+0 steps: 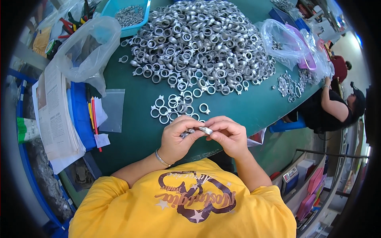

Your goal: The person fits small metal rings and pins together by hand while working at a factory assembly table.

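Both hands meet at the near table edge, pinching 1 small silver metal ring [205, 129] between them: the left hand [177, 139] is curled narrow around more pieces, the right hand [230, 135] closes its fingertips on the ring's rim. Just beyond the hands lies a small cluster of rings [176, 108], farther off the big heap [198, 43]. The ring looks light, rigid and slick; its rim seems the surest hold.

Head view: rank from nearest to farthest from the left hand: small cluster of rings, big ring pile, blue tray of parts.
From the left hand:
1. Small cluster of rings, just ahead on the green table.
2. Big ring pile, farther up, centre.
3. Blue tray of parts, top left, behind the pile's edge.
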Demonstrator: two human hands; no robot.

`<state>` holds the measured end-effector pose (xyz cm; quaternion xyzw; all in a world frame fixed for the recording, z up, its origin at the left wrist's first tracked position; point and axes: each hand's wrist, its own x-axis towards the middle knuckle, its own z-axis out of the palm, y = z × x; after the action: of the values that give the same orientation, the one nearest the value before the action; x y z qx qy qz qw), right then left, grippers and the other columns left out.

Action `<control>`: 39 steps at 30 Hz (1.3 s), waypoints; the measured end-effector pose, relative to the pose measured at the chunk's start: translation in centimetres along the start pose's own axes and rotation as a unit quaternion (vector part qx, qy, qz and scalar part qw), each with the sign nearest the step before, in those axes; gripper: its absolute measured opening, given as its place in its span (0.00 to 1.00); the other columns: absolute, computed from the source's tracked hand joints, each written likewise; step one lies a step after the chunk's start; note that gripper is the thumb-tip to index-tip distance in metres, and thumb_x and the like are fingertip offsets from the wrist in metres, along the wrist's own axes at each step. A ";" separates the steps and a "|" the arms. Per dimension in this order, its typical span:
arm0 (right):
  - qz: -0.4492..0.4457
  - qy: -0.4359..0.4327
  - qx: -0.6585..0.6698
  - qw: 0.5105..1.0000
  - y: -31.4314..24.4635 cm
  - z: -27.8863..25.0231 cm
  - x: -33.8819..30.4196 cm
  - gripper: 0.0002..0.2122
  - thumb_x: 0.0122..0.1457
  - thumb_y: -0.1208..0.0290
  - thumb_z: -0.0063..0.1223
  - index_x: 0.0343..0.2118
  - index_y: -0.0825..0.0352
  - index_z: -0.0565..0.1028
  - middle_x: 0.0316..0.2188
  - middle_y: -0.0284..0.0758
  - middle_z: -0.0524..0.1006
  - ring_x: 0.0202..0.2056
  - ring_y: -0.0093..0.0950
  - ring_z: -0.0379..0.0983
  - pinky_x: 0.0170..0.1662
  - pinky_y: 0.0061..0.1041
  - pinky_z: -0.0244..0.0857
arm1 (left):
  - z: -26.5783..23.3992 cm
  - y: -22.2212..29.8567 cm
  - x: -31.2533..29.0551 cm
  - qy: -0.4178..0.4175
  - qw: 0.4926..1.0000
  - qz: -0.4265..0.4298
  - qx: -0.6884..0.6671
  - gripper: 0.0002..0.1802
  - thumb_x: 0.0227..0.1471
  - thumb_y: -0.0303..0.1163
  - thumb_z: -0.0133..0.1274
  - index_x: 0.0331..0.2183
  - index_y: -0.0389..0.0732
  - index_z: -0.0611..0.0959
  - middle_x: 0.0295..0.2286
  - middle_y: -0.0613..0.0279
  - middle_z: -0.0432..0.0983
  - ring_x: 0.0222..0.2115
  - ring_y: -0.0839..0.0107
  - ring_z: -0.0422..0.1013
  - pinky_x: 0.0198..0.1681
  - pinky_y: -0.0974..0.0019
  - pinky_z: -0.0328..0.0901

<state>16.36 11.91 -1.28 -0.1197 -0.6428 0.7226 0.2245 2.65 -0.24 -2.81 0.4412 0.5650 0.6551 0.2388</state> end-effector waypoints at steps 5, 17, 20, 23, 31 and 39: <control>-0.002 -0.019 0.043 0.999 1.1 -0.2 0.0 0.06 0.50 0.86 0.51 0.32 0.74 0.73 0.40 0.42 0.72 0.39 0.27 0.72 0.41 0.21 0.68 | 0.1 -0.2 -0.1 0.010 1.000 -0.002 0.007 0.10 0.41 0.22 0.59 0.31 0.37 0.79 0.26 0.62 0.73 0.25 0.74 0.69 0.29 0.76 0.63; -0.001 -0.027 0.023 0.999 2.4 -0.5 -0.2 0.07 0.50 0.88 0.50 0.33 0.73 0.73 0.42 0.43 0.72 0.39 0.25 0.72 0.40 0.19 0.68 | 0.2 0.0 0.1 0.001 1.000 -0.012 0.018 0.09 0.40 0.23 0.60 0.29 0.39 0.81 0.25 0.63 0.73 0.24 0.74 0.69 0.26 0.76 0.63; 0.005 -0.020 0.017 1.000 2.4 -0.4 -0.2 0.07 0.50 0.88 0.50 0.32 0.73 0.73 0.42 0.43 0.72 0.39 0.25 0.72 0.40 0.19 0.68 | 0.2 -0.1 0.1 0.000 1.000 -0.006 0.022 0.09 0.39 0.23 0.60 0.29 0.39 0.81 0.24 0.63 0.74 0.24 0.74 0.69 0.27 0.76 0.63; -0.013 -0.011 -0.033 0.999 2.2 -0.3 -0.2 0.06 0.50 0.87 0.51 0.31 0.73 0.73 0.41 0.43 0.73 0.39 0.26 0.72 0.40 0.19 0.68 | 0.2 -0.3 0.0 -0.010 1.000 -0.008 0.021 0.10 0.39 0.23 0.61 0.30 0.38 0.80 0.25 0.62 0.74 0.25 0.75 0.70 0.28 0.76 0.64; -0.155 0.061 -0.240 0.956 1.6 0.0 0.2 0.11 0.45 0.85 0.57 0.33 0.71 0.72 0.36 0.41 0.73 0.37 0.27 0.72 0.39 0.21 0.69 | 0.1 -0.3 -0.3 0.000 0.998 -0.046 0.035 0.09 0.40 0.20 0.59 0.28 0.35 0.77 0.28 0.60 0.74 0.27 0.75 0.71 0.31 0.75 0.65; -0.007 0.059 -0.012 0.998 2.0 -0.1 -0.3 0.10 0.53 0.85 0.49 0.39 0.76 0.71 0.35 0.40 0.72 0.34 0.26 0.73 0.38 0.20 0.70 | 0.0 -0.3 -0.1 0.017 0.999 -0.011 0.038 0.10 0.38 0.19 0.60 0.28 0.36 0.77 0.28 0.59 0.74 0.27 0.72 0.71 0.31 0.74 0.65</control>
<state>16.34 11.74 -3.29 -0.1603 -0.6375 0.7050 0.2661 2.65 -0.25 -3.15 0.4327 0.5983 0.6376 0.2195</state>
